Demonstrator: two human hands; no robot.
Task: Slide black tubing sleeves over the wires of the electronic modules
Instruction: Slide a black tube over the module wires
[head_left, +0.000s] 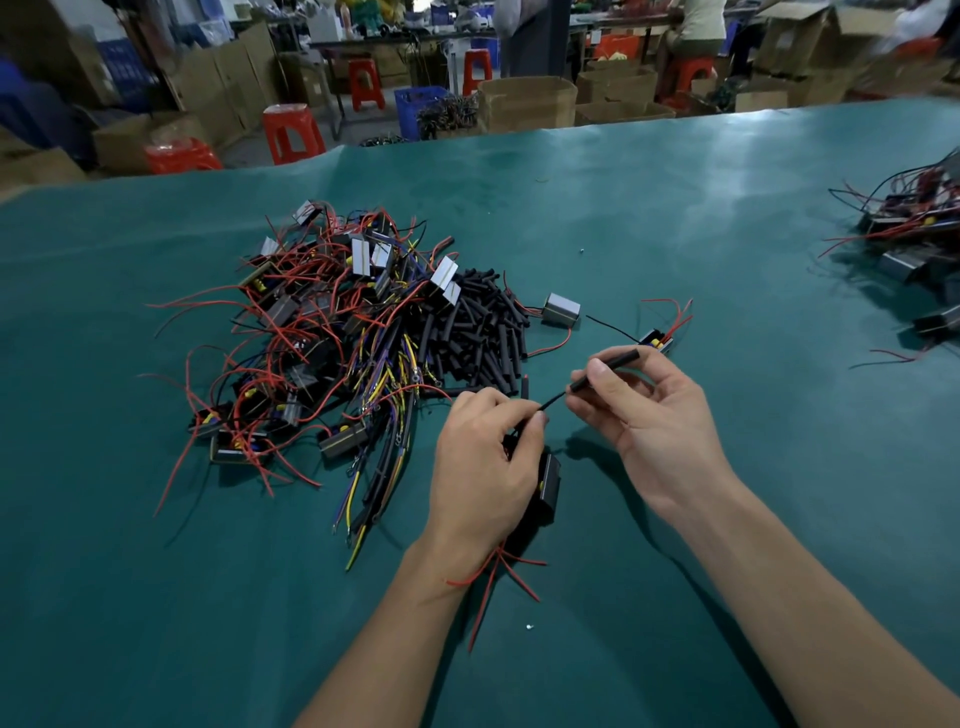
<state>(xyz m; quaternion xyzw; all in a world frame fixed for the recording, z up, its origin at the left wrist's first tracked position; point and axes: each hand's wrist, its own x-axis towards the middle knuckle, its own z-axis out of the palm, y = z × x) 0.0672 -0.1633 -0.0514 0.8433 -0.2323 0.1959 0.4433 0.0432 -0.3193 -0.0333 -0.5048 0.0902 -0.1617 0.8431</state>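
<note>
counter (675, 218): teal cover, glossy, creased at far edge | red stools (291, 132): several on floor beyond counter | cardboard boxes (525, 101): open, stacked along aisle | blue crate (413, 106): beside boxes, near wire bundle | seated person (698, 31): far right, on red stool, blurred

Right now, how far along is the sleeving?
Possibly done: a smaller heap of black modules far right. In hand: left hand holds a black module and pinches its thin black wire; right hand feeds a black tubing sleeve onto it. Left: the big tangled pile of wired modules beside loose black sleeves.
</note>
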